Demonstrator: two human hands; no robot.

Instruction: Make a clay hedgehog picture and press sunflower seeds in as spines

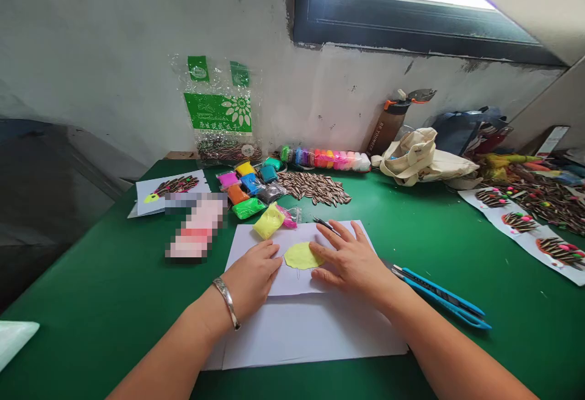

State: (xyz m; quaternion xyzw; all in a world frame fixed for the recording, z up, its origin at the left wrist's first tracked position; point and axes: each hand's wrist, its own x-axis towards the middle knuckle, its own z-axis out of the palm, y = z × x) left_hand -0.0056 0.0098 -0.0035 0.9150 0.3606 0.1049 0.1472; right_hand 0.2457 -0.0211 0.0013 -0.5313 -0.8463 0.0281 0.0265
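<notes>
Lying on white paper (pixel 247 242), yellow clay patch (pixel 300 256), long axis left-right, between hands; right hand (pixel 350 260) nearer, spread, touching right edge; left hand (pixel 256 275) just beside, flattened, grip empty.

The paper (pixel 284 281) looks smooth and matt, the bracelet (pixel 227 302) glossy metal

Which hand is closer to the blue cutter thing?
Right. The right hand is just left of the blue cutter; the left hand is farther off, over the left side of the white paper.
</notes>
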